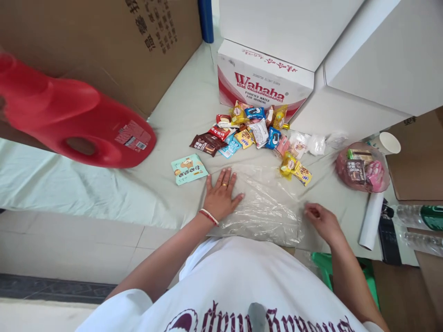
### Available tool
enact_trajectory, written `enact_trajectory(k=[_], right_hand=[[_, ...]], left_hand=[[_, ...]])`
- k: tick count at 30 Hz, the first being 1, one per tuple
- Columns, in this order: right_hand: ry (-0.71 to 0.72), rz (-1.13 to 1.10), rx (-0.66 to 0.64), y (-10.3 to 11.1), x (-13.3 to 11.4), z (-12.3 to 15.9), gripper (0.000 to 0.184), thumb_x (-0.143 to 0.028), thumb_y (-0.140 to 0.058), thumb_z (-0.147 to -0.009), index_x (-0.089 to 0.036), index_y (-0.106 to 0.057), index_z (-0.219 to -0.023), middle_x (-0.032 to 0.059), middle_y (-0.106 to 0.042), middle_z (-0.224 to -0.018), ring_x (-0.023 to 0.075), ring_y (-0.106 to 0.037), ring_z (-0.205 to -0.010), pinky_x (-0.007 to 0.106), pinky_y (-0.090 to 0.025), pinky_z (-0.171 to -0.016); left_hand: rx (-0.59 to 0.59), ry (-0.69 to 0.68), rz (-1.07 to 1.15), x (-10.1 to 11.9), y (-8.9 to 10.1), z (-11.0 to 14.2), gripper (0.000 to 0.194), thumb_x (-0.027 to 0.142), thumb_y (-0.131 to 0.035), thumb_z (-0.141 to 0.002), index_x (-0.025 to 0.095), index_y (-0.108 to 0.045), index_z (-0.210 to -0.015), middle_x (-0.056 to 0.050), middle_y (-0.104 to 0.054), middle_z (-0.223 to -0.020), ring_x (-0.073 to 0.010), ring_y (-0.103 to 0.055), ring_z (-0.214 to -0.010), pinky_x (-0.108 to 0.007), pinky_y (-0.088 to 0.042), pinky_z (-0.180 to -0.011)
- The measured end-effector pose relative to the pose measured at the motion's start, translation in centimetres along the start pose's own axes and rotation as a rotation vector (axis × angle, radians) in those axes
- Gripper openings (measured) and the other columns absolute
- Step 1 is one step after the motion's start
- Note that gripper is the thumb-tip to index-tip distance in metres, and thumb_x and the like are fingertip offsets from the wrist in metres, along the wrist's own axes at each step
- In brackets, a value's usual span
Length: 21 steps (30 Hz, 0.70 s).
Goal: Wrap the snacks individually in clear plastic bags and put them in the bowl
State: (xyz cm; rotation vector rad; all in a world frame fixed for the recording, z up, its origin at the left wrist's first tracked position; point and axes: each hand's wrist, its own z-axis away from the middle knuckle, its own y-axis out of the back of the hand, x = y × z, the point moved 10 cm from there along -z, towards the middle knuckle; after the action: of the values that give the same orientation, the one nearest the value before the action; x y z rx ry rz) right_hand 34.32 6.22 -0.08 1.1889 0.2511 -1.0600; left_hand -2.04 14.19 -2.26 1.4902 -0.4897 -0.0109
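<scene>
A clear plastic bag (265, 203) lies flat and wrinkled on the cloth-covered table in front of me. My left hand (220, 196) rests on its left part, palm down with the fingers spread. Beside the bag's right edge is my right hand (321, 221), its fingers curled in; whether they pinch anything is hidden. A mint-green snack packet (188, 169) lies just left of my left hand. Beyond the bag sits a heap of wrapped snacks (247, 131) in several colours, with a yellow snack packet (302, 173) at its near right.
A Wahaba-style printed carton, marked Wahaha (263, 85), stands behind the snacks. At left is a large red jug (104, 124). On the right are a pink bowl (341, 173) holding snacks, a paper cup (389, 143), a white roll (371, 221) and plastic bottles (429, 216).
</scene>
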Motion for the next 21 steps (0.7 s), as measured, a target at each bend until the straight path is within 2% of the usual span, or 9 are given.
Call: enact_trajectory(k=[2, 4, 6, 8, 11, 13, 15, 18, 21], right_hand=[[0.146, 0.119, 0.194, 2.0, -4.8, -0.5, 0.04, -0.056, -0.069, -0.076, -0.022, -0.07, -0.098, 0.0078, -0.072, -0.086, 0.0239, -0.064, -0.078, 0.038, -0.049, -0.073], [0.347, 0.128, 0.187, 0.1, -11.5, -0.9, 0.036, -0.053, -0.062, -0.087, -0.023, -0.071, -0.105, 0.0085, -0.073, -0.094, 0.0239, -0.065, -0.081, 0.038, -0.049, -0.078], [0.601, 0.157, -0.015, -5.5, -19.3, -0.9, 0.029, -0.047, -0.059, -0.093, -0.024, -0.071, -0.105, 0.0078, -0.074, -0.099, 0.0239, -0.067, -0.087, 0.036, -0.049, -0.082], [0.77, 0.276, -0.222, -12.5, -25.8, -1.0, 0.026, -0.04, -0.053, -0.098, -0.022, -0.072, -0.1, 0.0079, -0.074, -0.099, 0.0246, -0.068, -0.094, 0.036, -0.049, -0.088], [0.78, 0.514, -0.207, -20.5, -32.0, -3.4, 0.032, -0.039, -0.046, -0.102, -0.018, -0.07, -0.109, 0.0139, -0.07, -0.118, 0.03, -0.064, -0.112, 0.041, -0.046, -0.097], [0.664, 0.648, -0.186, -24.3, -33.7, -5.6, 0.042, -0.047, -0.048, -0.102, -0.014, -0.066, -0.12, 0.0198, -0.067, -0.125, 0.0341, -0.062, -0.116, 0.045, -0.047, -0.098], [0.587, 0.703, -0.191, -26.7, -34.3, -7.2, 0.049, -0.048, -0.056, -0.098, -0.011, -0.061, -0.129, 0.0236, -0.062, -0.132, 0.0361, -0.061, -0.119, 0.046, -0.048, -0.098], [0.554, 0.631, -0.232, -28.1, -33.9, -8.7, 0.049, -0.037, -0.071, -0.09, -0.011, -0.059, -0.131, 0.0201, -0.065, -0.13, 0.0325, -0.062, -0.118, 0.043, -0.048, -0.099], [0.517, 0.494, -0.324, -28.2, -32.6, -9.4, 0.047, -0.028, -0.079, -0.081, -0.011, -0.063, -0.122, 0.0108, -0.072, -0.113, 0.0261, -0.066, -0.105, 0.037, -0.05, -0.095]], left_hand=[[-0.002, -0.014, 0.0, 0.1, 0.0, 0.0, 0.078, 0.061, -0.041, -0.098, 0.016, -0.031, -0.161, -0.016, -0.02, -0.17, -0.0328, -0.018, -0.159, -0.065, 0.003, -0.125], [0.003, -0.02, 0.0, 0.1, 0.0, 0.1, 0.078, 0.062, -0.04, -0.099, 0.015, -0.032, -0.161, -0.015, -0.02, -0.17, -0.0319, -0.018, -0.159, -0.065, 0.004, -0.125], [0.012, -0.022, -0.003, 0.1, 0.0, 0.1, 0.077, 0.061, -0.038, -0.099, 0.015, -0.032, -0.16, -0.014, -0.019, -0.171, -0.0308, -0.017, -0.159, -0.065, 0.004, -0.125], [0.019, -0.022, -0.006, 0.1, 0.1, 0.1, 0.075, 0.061, -0.036, -0.1, 0.016, -0.032, -0.16, -0.014, -0.019, -0.171, -0.0305, -0.016, -0.159, -0.065, 0.003, -0.125], [0.024, -0.017, -0.001, 0.1, 0.2, 0.2, 0.073, 0.059, -0.035, -0.101, 0.018, -0.032, -0.161, -0.014, -0.023, -0.17, -0.0314, -0.018, -0.159, -0.066, 0.001, -0.125], [0.026, -0.01, 0.008, 0.0, 0.2, 0.2, 0.072, 0.059, -0.034, -0.101, 0.019, -0.033, -0.16, -0.014, -0.027, -0.169, -0.0319, -0.02, -0.158, -0.065, -0.001, -0.125], [0.025, -0.005, 0.017, -0.1, 0.3, 0.2, 0.071, 0.058, -0.035, -0.101, 0.02, -0.034, -0.16, -0.014, -0.03, -0.168, -0.0321, -0.021, -0.158, -0.065, -0.003, -0.126], [0.027, -0.006, 0.034, -0.2, 0.3, 0.2, 0.07, 0.058, -0.035, -0.101, 0.02, -0.035, -0.16, -0.014, -0.03, -0.168, -0.032, -0.021, -0.158, -0.064, -0.002, -0.126], [0.024, -0.021, 0.048, -0.2, 0.3, 0.3, 0.07, 0.058, -0.035, -0.101, 0.019, -0.035, -0.16, -0.014, -0.027, -0.169, -0.0314, -0.019, -0.158, -0.064, -0.001, -0.126]])
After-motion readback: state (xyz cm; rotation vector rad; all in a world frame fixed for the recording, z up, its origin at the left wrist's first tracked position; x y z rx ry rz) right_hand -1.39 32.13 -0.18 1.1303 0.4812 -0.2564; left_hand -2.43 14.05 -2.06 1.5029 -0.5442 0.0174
